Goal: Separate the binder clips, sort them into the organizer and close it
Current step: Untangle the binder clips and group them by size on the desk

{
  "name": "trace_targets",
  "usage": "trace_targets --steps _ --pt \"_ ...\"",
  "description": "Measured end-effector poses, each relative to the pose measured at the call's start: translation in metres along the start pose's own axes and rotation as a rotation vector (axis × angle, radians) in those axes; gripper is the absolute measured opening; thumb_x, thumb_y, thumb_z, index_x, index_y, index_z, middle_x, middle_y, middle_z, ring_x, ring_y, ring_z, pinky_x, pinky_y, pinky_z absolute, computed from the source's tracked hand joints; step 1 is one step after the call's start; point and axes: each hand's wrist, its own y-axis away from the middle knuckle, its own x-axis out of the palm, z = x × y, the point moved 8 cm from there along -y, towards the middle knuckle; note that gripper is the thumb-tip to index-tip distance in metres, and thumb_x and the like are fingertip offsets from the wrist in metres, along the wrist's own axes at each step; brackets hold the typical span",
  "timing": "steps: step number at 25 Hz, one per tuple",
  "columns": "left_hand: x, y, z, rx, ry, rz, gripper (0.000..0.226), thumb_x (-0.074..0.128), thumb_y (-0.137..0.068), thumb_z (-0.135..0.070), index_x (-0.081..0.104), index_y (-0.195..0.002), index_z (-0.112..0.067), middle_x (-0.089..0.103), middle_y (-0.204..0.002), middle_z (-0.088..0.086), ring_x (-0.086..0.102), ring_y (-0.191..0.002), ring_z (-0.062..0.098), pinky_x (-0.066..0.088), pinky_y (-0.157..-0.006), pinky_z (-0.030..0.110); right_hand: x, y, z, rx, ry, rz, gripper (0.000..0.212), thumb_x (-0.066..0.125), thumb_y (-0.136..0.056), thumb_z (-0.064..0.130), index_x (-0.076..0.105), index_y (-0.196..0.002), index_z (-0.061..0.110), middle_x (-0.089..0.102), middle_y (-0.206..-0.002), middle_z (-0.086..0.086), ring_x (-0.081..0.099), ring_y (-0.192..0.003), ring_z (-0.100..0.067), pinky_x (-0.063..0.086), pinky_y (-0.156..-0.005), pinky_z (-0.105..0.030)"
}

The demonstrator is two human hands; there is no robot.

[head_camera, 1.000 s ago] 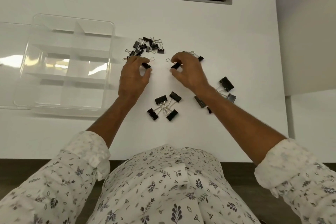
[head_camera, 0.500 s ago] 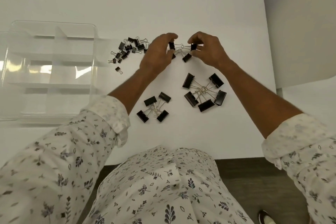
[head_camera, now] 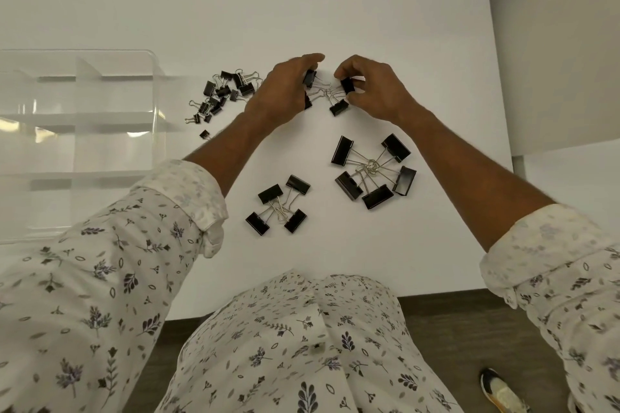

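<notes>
- Between my hands, a linked cluster of small binder clips [head_camera: 330, 94] hangs together; my left hand [head_camera: 280, 95] and right hand [head_camera: 375, 92] each pinch one clip.
- Left of my left hand: loose clips [head_camera: 223, 94], then the open clear organizer [head_camera: 157, 104], empty.
- Judged step: separating. Next, unhook one clip's wire handle.

The person wears a white long-sleeved shirt [head_camera: 295, 339] printed all over with small grey and dark purple leaves, sprigs and flowers. Both sleeves are rolled back to mid-forearm: the left cuff [head_camera: 198, 198] shows a paler, fainter inside print, as does the right cuff [head_camera: 550, 238]. At the lower right of the frame, a dark shoe [head_camera: 500, 392] with a cream top and orange edging.
</notes>
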Motion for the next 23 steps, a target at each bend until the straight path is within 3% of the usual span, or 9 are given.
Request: trace_targets --steps 4,6,9,11,15,19,23 --pt "-0.009 0.008 -0.002 0.004 0.032 -0.089 0.056 0.041 -0.091 0.003 0.052 -0.144 -0.008 0.057 -0.144 0.010 0.055 -0.132 0.024 0.043 -0.111 0.032 0.000 0.002 0.001 0.009 0.062 -0.067 0.043 0.056 -0.073 -0.004 0.065 -0.111 0.015 0.066 -0.114 -0.010 0.062 -0.106 -0.030 0.051 -0.100 -0.044" --pt "-0.010 0.018 0.003 -0.048 0.061 -0.175 0.048 0.043 -0.095 0.001 0.055 -0.140 -0.009 0.059 -0.135 0.009 0.059 -0.120 0.021 0.046 -0.103 0.030 -0.002 0.005 0.001 0.016 0.056 -0.128 0.038 0.057 -0.079 -0.003 0.065 -0.110 0.016 0.065 -0.116 -0.006 0.061 -0.113 -0.022 0.053 -0.099 -0.043" --pt "-0.004 0.037 0.014 -0.179 0.135 -0.251 0.040 0.044 -0.099 -0.004 0.057 -0.136 -0.011 0.063 -0.120 0.007 0.058 -0.104 0.012 0.043 -0.087 0.013 -0.006 0.010 0.002 0.026 0.044 -0.212 0.031 0.057 -0.085 0.000 0.065 -0.111 0.015 0.063 -0.118 -0.002 0.059 -0.118 -0.017 0.055 -0.098 -0.038" --pt "0.003 0.046 0.015 -0.232 0.219 -0.265 0.040 0.045 -0.099 -0.003 0.057 -0.136 -0.010 0.065 -0.118 0.008 0.059 -0.101 0.010 0.043 -0.084 0.006 -0.005 0.013 0.006 0.024 0.058 -0.233 0.031 0.055 -0.085 0.001 0.065 -0.111 0.013 0.064 -0.118 -0.001 0.059 -0.117 -0.018 0.055 -0.099 -0.038" --pt "0.010 0.062 0.001 -0.209 0.326 -0.282 0.043 0.046 -0.099 -0.002 0.054 -0.140 -0.012 0.059 -0.133 0.006 0.061 -0.111 0.016 0.053 -0.096 0.030 0.002 0.018 0.019 -0.030 0.110 -0.242 0.032 0.052 -0.085 0.000 0.065 -0.111 0.013 0.064 -0.118 -0.004 0.058 -0.114 -0.021 0.053 -0.097 -0.038" --pt "0.011 0.094 0.001 -0.188 0.242 -0.281 0.043 0.048 -0.099 -0.005 0.053 -0.141 -0.012 0.056 -0.141 0.005 0.054 -0.128 0.019 0.043 -0.109 0.031 0.022 0.024 0.040 -0.126 0.165 -0.244 0.033 0.053 -0.086 -0.003 0.066 -0.112 0.012 0.065 -0.117 -0.003 0.057 -0.104 -0.009 0.049 -0.095 -0.028" --pt "-0.006 0.131 0.031 -0.228 -0.039 -0.318 0.043 0.049 -0.100 -0.016 0.053 -0.142 -0.012 0.053 -0.148 0.006 0.041 -0.144 0.021 0.033 -0.120 0.034 0.062 0.029 0.067 -0.237 0.220 -0.149 0.033 0.051 -0.092 -0.004 0.065 -0.120 0.008 0.065 -0.124 -0.007 0.060 -0.117 -0.021 0.046 -0.107 -0.038"
